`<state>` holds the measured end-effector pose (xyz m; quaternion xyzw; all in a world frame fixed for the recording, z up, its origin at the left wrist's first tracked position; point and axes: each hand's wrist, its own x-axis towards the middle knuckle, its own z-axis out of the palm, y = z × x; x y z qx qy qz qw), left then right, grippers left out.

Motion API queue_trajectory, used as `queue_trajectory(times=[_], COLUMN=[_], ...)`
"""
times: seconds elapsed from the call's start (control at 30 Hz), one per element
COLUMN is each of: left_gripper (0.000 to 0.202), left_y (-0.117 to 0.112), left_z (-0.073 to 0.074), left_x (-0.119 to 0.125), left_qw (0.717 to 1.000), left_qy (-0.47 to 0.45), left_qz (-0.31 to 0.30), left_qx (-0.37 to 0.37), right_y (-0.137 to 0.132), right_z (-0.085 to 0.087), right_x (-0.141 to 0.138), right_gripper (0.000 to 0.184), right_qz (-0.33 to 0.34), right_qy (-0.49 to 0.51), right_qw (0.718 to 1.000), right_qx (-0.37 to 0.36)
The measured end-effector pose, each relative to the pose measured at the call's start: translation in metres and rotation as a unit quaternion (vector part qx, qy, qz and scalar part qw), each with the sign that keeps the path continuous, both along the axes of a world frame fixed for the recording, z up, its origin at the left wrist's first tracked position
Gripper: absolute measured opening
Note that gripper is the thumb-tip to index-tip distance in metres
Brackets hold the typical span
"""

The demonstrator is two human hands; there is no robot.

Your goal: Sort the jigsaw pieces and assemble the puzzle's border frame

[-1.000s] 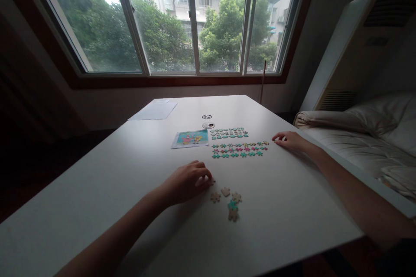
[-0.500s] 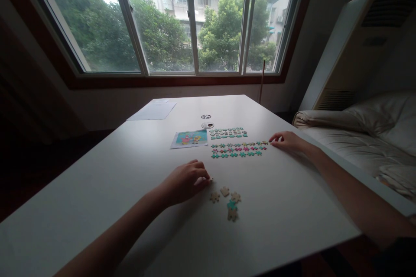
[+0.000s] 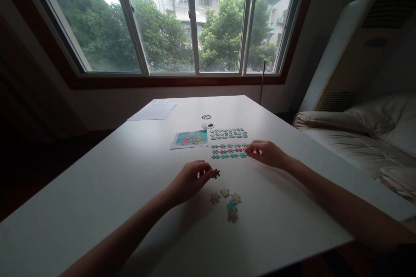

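Note:
My left hand (image 3: 194,176) is raised a little over the white table, thumb and fingers pinching a dark green jigsaw puzzle piece (image 3: 216,174). Just below it lies a loose group of jigsaw pieces (image 3: 232,214), most with their plain tan backs up and one teal. My right hand (image 3: 267,153) reaches in from the right, fingers loosely bent with a gap by the thumb, and I see nothing in it. It covers the right end of the lower rows of colourful pieces (image 3: 230,151). Behind those, more rows of pieces (image 3: 229,133) are laid out.
A printed cartoon picture sheet (image 3: 190,139) lies left of the rows. Two small round items (image 3: 207,126) are beyond it. White paper (image 3: 152,111) rests at the table's far left. A pale sofa (image 3: 354,134) stands along the right side.
My right hand has moved left from the far end of the rows and now hangs over their right part. My left hand has lifted slightly and its piece has turned to show green.

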<state>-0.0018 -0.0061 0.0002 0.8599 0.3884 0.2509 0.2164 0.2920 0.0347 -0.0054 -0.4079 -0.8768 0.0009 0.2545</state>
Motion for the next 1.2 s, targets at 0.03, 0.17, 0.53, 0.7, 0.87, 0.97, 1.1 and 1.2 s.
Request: queue_trajectory(times=[0.03,0.17,0.53,0.7,0.87,0.97,1.1,1.2], left_gripper=[0.028,0.029,0.025,0.025,0.018,0.018,0.022,0.024], left_y=[-0.002,-0.006,-0.007,-0.008,-0.01,-0.009,-0.005,-0.003], left_z=[0.002,0.008,0.009,0.012,0.012,0.01,0.008,0.009], left_x=[0.003,0.011,0.018,0.019,0.019,0.019,0.02,0.021], left_qw=[1.0,0.996,0.997,0.997,0.996,0.995,0.984,0.971], left_qy=[-0.012,-0.046,-0.035,-0.038,-0.051,-0.062,-0.117,-0.163], left_qz=[-0.001,-0.014,-0.028,-0.025,-0.028,-0.016,0.008,0.006], left_qx=[-0.018,-0.07,-0.061,-0.06,-0.068,-0.078,-0.133,-0.176], right_y=[-0.01,-0.04,-0.051,-0.051,-0.051,-0.051,-0.052,-0.053], right_z=[0.001,0.003,-0.002,-0.001,0.001,0.002,0.002,0.001], right_x=[-0.014,-0.054,-0.065,-0.066,-0.066,-0.066,-0.067,-0.068], right_gripper=[0.016,0.015,0.014,0.013,0.013,0.011,0.019,0.025], right_qz=[0.024,0.072,0.092,0.109,0.115,0.097,0.079,0.081], right_qy=[0.001,0.018,0.047,0.046,0.037,0.056,0.087,0.089], right_qw=[1.0,0.996,0.99,0.988,0.988,0.987,0.986,0.985], right_qx=[0.012,0.054,0.094,0.097,0.101,0.116,0.12,0.127])
